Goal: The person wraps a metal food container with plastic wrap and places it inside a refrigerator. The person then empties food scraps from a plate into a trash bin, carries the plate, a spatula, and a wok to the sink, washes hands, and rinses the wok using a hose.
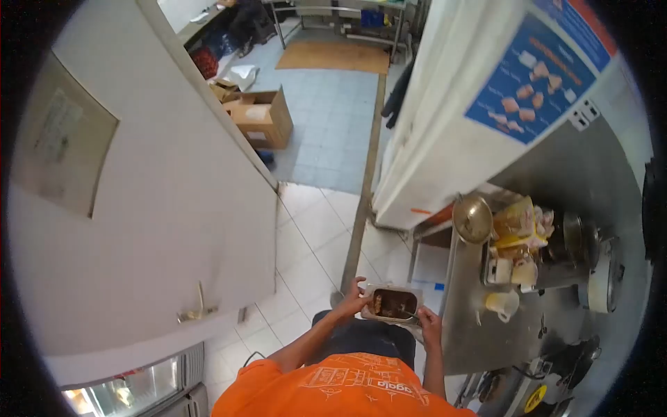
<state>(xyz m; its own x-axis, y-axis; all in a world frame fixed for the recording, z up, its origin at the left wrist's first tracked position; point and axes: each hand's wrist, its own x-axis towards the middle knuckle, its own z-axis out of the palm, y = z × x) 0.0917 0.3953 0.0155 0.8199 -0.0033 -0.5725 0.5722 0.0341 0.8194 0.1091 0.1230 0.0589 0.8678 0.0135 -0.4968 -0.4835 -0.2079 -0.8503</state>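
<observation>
My left fingers [360, 281] clamp the food pan [394, 287], best kept level; my right fingers [422, 315] pinch what seems a spoon [410, 316].

Legible lettering: "agala", in white on the back of the orange shirt [333, 399]; the orange heading and small captions of the blue poster [531, 80] on the white wall [434, 139], the print on the sheet [62, 132] fixed to the door [174, 229], and the marks on the yellow disc [536, 398] are too small or blurred to read
</observation>
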